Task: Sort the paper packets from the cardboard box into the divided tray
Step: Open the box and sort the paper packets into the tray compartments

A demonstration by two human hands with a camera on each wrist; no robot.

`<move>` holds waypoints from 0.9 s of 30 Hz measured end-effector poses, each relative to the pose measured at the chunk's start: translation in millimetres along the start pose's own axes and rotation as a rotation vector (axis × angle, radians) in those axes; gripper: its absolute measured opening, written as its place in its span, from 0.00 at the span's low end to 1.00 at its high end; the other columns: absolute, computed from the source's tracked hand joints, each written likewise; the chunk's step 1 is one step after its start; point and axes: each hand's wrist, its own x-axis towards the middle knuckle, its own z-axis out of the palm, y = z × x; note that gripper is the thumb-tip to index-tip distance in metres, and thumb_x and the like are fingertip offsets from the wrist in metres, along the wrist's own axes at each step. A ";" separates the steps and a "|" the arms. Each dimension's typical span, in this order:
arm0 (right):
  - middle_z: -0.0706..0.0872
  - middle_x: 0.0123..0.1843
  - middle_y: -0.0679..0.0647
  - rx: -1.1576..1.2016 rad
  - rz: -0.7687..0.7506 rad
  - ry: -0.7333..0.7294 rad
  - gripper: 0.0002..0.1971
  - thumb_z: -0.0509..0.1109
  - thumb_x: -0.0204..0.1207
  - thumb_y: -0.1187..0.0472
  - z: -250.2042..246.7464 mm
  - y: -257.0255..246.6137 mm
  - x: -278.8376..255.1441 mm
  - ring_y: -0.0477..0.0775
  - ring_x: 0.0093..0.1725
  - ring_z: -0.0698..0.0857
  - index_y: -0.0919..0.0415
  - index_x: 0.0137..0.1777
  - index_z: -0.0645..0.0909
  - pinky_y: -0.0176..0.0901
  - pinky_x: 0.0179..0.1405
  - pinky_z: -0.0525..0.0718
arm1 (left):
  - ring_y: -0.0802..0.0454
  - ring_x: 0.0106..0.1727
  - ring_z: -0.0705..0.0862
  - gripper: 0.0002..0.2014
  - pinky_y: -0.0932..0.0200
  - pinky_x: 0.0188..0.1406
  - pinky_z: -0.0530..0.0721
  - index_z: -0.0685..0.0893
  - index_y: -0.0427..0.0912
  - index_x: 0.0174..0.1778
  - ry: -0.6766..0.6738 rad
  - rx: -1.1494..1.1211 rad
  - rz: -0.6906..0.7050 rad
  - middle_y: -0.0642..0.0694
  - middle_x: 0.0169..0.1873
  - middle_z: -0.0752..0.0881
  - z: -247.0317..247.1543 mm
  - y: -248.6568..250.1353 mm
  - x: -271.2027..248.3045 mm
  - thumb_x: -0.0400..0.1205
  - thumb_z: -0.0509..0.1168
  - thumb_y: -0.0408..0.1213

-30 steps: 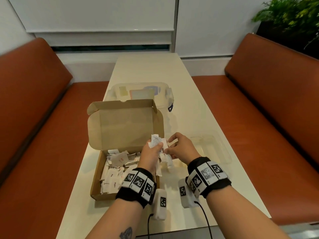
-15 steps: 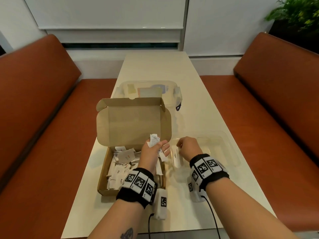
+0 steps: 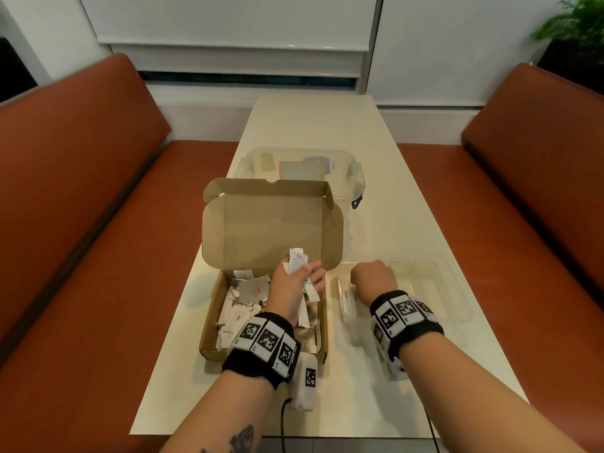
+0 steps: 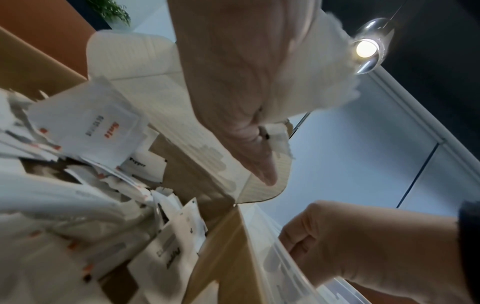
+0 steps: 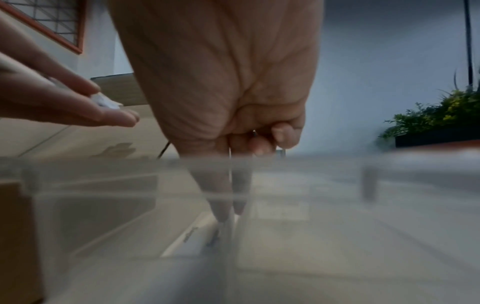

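Left hand: the left hand (image 3: 295, 286) is above the far right part of the cardboard box (image 3: 209, 322), holding a bunch of paper packets (image 3: 297, 261); thumb presses them against the palm, the other fingers (image 3: 315, 277) are stretched out toward the right.
Held packets: white, printed, sticking up past the thumb and hanging down below the palm; the left wrist view shows torn white edges (image 4: 324, 67) beside the palm.
Right hand: the right hand (image 3: 372, 279) is inside the near left part of the divided tray (image 3: 457, 289), knuckles up, fingers curled down. The right wrist view shows fingertips (image 5: 259, 146) bent close to a clear divider wall; the picture is blurred, so I cannot tell whether it grips a packet or is merely clenched.
Cardboard box: open, lid (image 3: 271, 230) standing upright on the far side; on the table (image 3: 327, 125) at near left, touching or just beside the tray.
Loose packets: many white packets (image 3: 248, 299) heaped in the box, one with orange print (image 4: 111, 128).
Divided tray: clear plastic, right of the box; a long white packet (image 3: 347, 297) lies in its leftmost compartment, just left of the right hand.
Other: a clear lidded container (image 3: 304, 168) stands on the table beyond the box; orange benches (image 3: 81, 223) on both sides.
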 end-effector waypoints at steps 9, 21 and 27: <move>0.76 0.65 0.54 -0.071 0.020 0.133 0.16 0.61 0.79 0.64 4.9 4.9 -5.8 0.59 0.66 0.69 0.52 0.63 0.82 0.51 0.63 0.70 | 0.45 0.57 0.87 0.21 0.57 0.43 0.90 0.66 0.35 0.75 -0.007 0.043 -0.012 0.37 0.56 0.86 2.5 0.0 3.7 0.85 0.59 0.26; 0.74 0.66 0.56 -0.054 0.138 0.107 0.16 0.58 0.78 0.66 12.4 8.4 -11.1 0.61 0.67 0.67 0.56 0.58 0.84 0.54 0.65 0.67 | 0.46 0.55 0.87 0.20 0.57 0.45 0.89 0.68 0.35 0.74 -0.029 0.081 -0.018 0.37 0.57 0.85 4.2 -0.8 2.9 0.85 0.59 0.27; 0.70 0.69 0.58 0.101 0.160 0.019 0.18 0.57 0.80 0.67 12.2 10.8 -15.0 0.62 0.68 0.68 0.57 0.65 0.81 0.51 0.65 0.73 | 0.45 0.55 0.87 0.21 0.57 0.45 0.89 0.67 0.35 0.75 -0.036 0.086 -0.025 0.37 0.56 0.85 5.2 -1.9 0.7 0.85 0.59 0.27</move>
